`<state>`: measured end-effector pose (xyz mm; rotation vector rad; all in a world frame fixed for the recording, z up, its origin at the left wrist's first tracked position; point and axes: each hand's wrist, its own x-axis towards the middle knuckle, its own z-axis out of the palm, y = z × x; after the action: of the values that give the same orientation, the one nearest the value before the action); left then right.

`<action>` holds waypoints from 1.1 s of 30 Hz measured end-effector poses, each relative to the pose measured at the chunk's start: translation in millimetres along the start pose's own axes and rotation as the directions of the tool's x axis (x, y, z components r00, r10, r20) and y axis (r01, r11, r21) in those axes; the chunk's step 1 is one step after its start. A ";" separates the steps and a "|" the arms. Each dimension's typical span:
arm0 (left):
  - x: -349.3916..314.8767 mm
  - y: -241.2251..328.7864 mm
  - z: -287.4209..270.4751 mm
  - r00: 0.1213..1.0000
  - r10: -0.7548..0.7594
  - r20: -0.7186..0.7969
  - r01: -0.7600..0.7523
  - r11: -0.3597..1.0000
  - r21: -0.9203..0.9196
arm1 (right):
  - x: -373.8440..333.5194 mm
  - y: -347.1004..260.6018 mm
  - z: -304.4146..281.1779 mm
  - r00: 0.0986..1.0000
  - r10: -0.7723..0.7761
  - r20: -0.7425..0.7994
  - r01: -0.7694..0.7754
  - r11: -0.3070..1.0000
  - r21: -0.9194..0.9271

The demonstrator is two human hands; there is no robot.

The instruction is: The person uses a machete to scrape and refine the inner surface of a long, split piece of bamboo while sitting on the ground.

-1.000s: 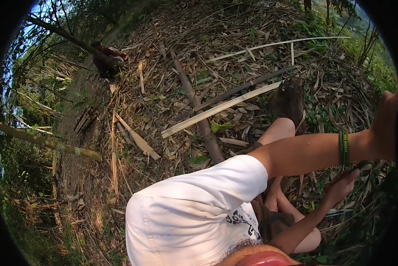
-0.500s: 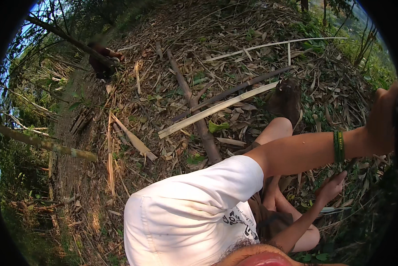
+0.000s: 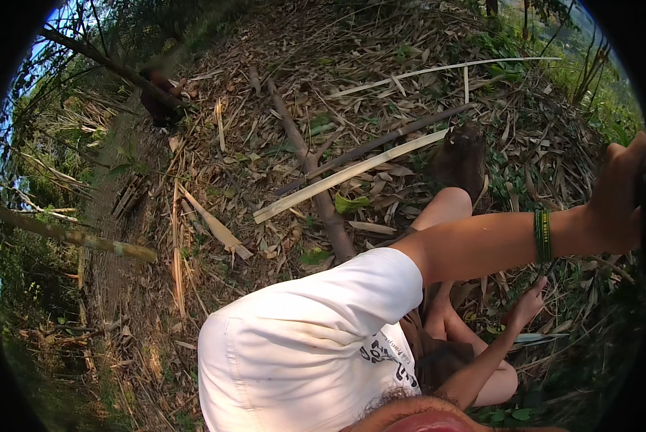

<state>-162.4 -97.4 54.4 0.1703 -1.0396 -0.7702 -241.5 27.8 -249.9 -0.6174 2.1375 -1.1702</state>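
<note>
My left arm, with a green woven wristband (image 3: 543, 236), reaches across to the right rim. My left hand (image 3: 615, 198) is closed there against something dark, mostly cut off by the picture's edge. Below it, my right hand (image 3: 526, 306) has its fingers drawn together around a thin dark thing, too unclear to name. A pale narrow strip (image 3: 543, 337) lies just beside and below that hand. My bare legs (image 3: 456, 327) are folded under me, and a white shirt (image 3: 301, 338) covers my body.
Dry leaves cover the slope. A long pale split-bamboo strip (image 3: 352, 176) crosses a brown branch (image 3: 294, 133), with a dark stick (image 3: 395, 137) alongside. Another thin strip (image 3: 438, 70) lies farther off. Split pieces (image 3: 215, 223) lie left. A person (image 3: 161, 101) crouches at far left.
My right hand has moved slightly up and left, and its fingers look more bunched. My left hand stays at the right rim. The whole view has shifted a little.
</note>
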 end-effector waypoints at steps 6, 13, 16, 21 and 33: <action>0.6 -1.1 0.2 1.000 0.000 -0.004 0.000 1.000 0.001 | 2.2 18.4 6.9 0.968 0.246 0.057 -0.252 0.952 0.174; -0.5 -10.1 5.7 1.000 -0.004 0.017 0.004 1.000 0.023 | 17.1 36.0 2.7 0.960 0.248 0.128 -0.269 0.944 0.193; -0.6 -12.8 3.0 1.000 -0.002 0.011 0.002 1.000 0.026 | 11.4 34.4 -0.1 0.974 0.171 0.151 -0.189 0.975 0.113; 1.2 -15.0 5.5 1.000 0.000 0.016 -0.001 1.000 0.028 | 24.7 82.2 -3.5 0.991 0.015 0.134 -0.027 0.996 0.082; -0.2 -12.8 8.3 1.000 -0.005 0.014 0.005 1.000 0.017 | 3.7 47.8 -4.7 0.998 0.059 0.002 -0.059 0.998 0.017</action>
<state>-175.7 -104.8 52.5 0.1824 -1.0599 -0.7681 -252.4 51.9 -290.2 -0.5434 2.1278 -1.1542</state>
